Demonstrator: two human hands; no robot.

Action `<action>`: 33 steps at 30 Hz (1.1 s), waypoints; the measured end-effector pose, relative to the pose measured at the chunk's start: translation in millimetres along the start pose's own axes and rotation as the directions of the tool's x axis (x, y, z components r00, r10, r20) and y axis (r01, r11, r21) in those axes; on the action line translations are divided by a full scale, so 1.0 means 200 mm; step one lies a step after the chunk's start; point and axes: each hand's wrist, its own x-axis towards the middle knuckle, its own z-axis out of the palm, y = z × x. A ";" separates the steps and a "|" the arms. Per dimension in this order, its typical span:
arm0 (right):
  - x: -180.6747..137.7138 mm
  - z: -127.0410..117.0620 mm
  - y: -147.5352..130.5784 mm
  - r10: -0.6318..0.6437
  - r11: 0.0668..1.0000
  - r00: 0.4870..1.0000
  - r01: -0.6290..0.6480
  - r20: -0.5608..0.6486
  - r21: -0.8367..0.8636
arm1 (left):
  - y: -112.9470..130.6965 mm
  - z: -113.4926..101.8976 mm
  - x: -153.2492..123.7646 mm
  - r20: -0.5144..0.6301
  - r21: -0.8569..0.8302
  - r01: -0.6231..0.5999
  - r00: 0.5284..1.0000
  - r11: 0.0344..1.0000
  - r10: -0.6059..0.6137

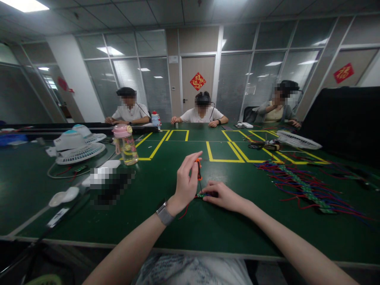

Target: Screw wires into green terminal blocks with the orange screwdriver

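My left hand [187,180], with a watch on its wrist, holds a screwdriver [199,170] with an orange and black handle between thumb and fingers. The screwdriver stands nearly upright. Its thin shaft points down onto a small green circuit board [201,195] lying on the table. With bent fingers, my right hand [222,195] holds the board's right side against the table. A red wire [184,212] runs out from the board under my left hand. My fingers cover part of the board, and the exact contact of the tip is too small to make out.
On the right lies a row of green circuit boards [305,188] with red and blue wires. A pink-lidded bottle [126,146] and white fans [80,147] stand left on the green table [166,233]. Yellow tape [227,161] marks rectangles. Several people sit across the table.
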 end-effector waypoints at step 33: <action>0.00 0.00 -0.01 0.005 1.000 1.000 -0.005 -0.002 0.002 | 0.00 0.01 0.00 -0.014 0.041 -0.016 1.000 0.999 0.016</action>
